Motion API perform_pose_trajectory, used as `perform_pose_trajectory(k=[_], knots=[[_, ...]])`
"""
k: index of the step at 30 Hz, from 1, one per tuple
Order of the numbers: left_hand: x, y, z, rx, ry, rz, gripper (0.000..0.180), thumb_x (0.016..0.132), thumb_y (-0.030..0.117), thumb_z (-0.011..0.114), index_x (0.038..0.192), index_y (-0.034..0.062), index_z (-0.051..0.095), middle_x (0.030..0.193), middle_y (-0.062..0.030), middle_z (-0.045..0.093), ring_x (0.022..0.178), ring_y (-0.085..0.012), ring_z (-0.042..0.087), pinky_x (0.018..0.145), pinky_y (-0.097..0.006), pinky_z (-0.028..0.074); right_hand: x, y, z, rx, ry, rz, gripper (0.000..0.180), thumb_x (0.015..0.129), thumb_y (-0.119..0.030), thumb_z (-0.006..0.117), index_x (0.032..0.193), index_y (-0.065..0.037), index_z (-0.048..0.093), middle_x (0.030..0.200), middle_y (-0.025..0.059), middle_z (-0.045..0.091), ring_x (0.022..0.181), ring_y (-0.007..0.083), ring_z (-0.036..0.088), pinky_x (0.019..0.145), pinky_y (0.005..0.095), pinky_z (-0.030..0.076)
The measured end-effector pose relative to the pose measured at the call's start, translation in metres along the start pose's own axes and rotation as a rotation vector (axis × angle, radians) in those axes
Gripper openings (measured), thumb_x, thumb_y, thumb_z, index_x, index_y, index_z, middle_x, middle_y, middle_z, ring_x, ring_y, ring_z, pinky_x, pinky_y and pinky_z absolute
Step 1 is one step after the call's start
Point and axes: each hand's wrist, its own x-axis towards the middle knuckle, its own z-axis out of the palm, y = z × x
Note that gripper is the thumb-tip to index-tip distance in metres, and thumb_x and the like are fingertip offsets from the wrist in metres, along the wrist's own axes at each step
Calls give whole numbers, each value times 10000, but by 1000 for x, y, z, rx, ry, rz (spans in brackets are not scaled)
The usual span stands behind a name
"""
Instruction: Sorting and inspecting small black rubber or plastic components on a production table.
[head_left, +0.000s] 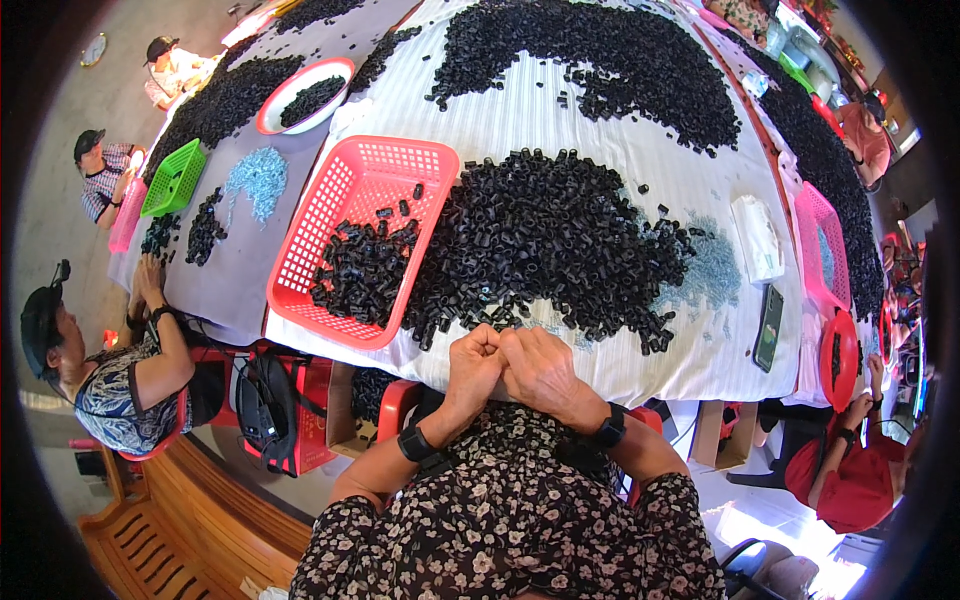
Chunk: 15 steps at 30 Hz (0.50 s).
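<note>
At the table's near edge my left hand (474, 368) and my right hand (543, 367) meet, fingers pinched together. Whatever is between the fingertips is too small or hidden to make out. Just beyond them spreads a heap of small black tubular plastic pieces (540, 235). To its left a red-pink perforated basket (283, 268) holds more of the black pieces. A scatter of small pale blue-grey bits (710, 265) lies at the heap's right side.
A phone (769, 328) and a white packet (758, 238) lie at right, near a pink basket (823, 245) and a red bowl (838, 358). Far left are a red-rimmed basin (305, 95) and a green basket (174, 178). Other people sit along both sides.
</note>
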Motion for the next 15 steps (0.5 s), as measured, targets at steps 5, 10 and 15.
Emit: perform_pose_trajectory(k=[5,10,15], knots=[[2,-2,-2,-15,-14,75,32,854,-15,568,850,14,581,757,5,590,664,-32,525,591,-177,426,-1,1,3,143,78,58,199,695,-42,598,872,-53,508,718,72,490,651,236,525,567,353,448],[3,14,-14,-29,-83,53,215,871,-24,539,1072,3,612,837,-28,628,739,-78,582,666,-218,478,-4,25,-28,277,34,225,181,698,-4,595,858,-44,520,724,95,480,661,260,534,579,357,457],[4,24,-18,-1,-191,68,309,863,-67,530,1161,2,575,983,-50,606,871,-131,620,783,-272,523,-12,41,-24,-116,-50,220,119,703,-20,601,778,-54,515,735,87,462,693,245,533,576,332,461]])
